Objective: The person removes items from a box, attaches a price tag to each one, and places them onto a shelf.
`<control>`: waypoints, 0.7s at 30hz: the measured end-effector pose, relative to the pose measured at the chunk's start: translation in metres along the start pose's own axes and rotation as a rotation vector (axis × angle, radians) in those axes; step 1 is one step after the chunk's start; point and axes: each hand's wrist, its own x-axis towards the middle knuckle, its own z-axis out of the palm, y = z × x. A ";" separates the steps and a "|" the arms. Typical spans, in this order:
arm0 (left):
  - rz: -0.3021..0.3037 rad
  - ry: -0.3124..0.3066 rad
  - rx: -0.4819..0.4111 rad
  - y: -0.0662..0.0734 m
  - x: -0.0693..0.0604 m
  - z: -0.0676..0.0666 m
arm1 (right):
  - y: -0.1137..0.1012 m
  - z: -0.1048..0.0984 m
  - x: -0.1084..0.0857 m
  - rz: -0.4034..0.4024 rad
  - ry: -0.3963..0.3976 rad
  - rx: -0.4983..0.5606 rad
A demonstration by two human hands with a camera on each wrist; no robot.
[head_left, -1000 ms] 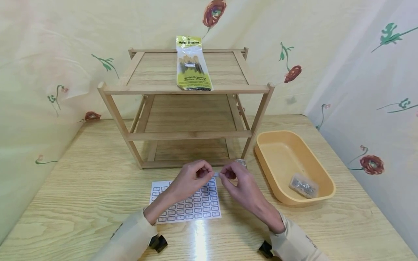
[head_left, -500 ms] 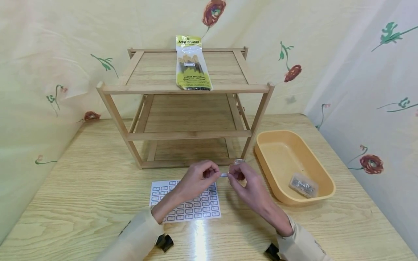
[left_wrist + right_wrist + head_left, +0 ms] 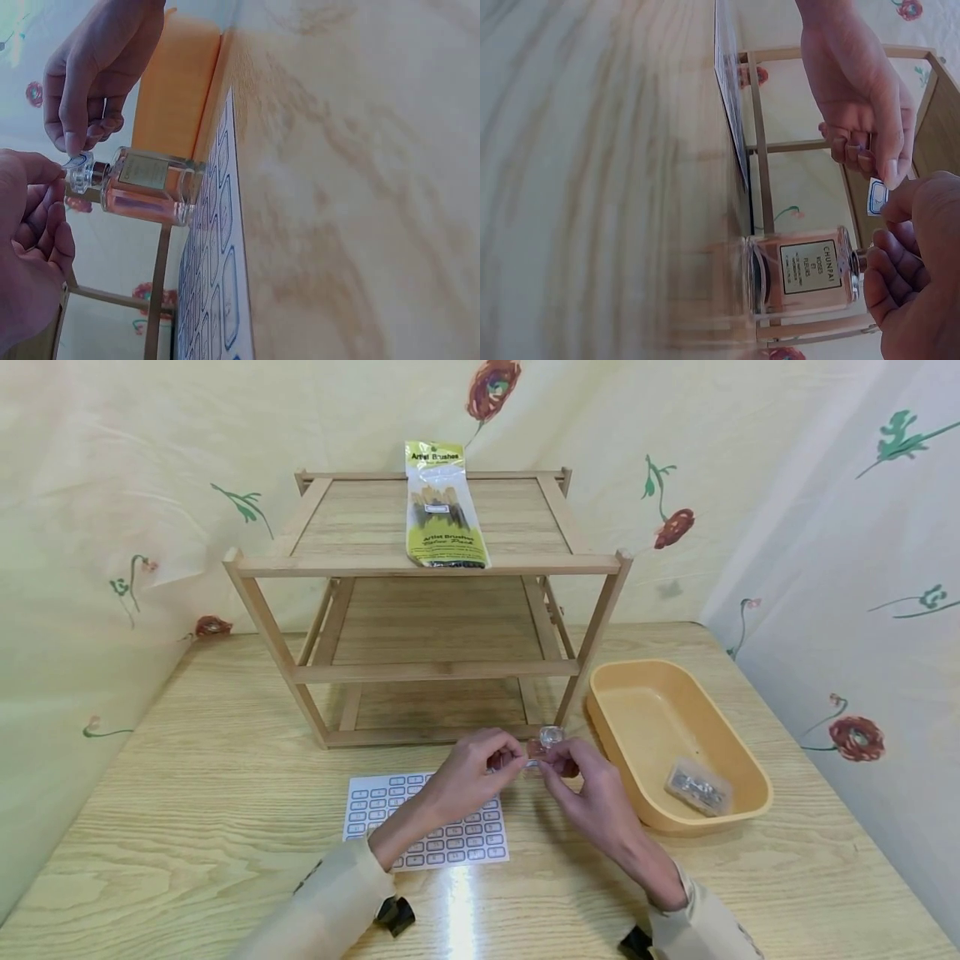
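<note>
Between both hands a small white label sticker with a blue printed frame [image 3: 877, 196] is stretched. My left hand [image 3: 477, 770] pinches one end with thumb and finger. The other end is pinched by my right hand [image 3: 592, 789]. Just behind the fingers stands a perfume bottle [image 3: 551, 737], partly hidden from the head camera. Both wrist views show its pink liquid, clear cap and front label [image 3: 810, 267]. In the left wrist view the sticker appears close by the cap; whether they touch I cannot tell. Under my left forearm lies a sheet of framed label stickers [image 3: 375, 803].
A three-tier wooden rack [image 3: 435, 672] stands behind the hands. On its top shelf lies a pack of artist brushes [image 3: 446, 518] bearing a small label. To the right sits a yellow plastic basin [image 3: 645, 693] containing a clear box of small metal pieces [image 3: 699, 787].
Both hands have shifted to the right, carrying the sticker from over the sheet's corner to in front of the perfume bottle. More of the sheet and the bottle's cap now show.
</note>
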 end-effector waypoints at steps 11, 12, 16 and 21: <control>-0.060 0.010 0.029 0.002 0.006 0.010 | 0.006 -0.005 -0.006 0.040 0.008 -0.022; -0.063 0.014 0.034 0.002 0.007 0.011 | 0.006 -0.005 -0.006 0.041 0.009 -0.022; -0.062 0.025 0.046 0.001 0.008 0.014 | 0.007 -0.006 -0.006 0.054 0.014 -0.020; -0.063 0.025 0.053 0.002 0.008 0.017 | 0.008 -0.005 -0.007 0.089 0.011 -0.030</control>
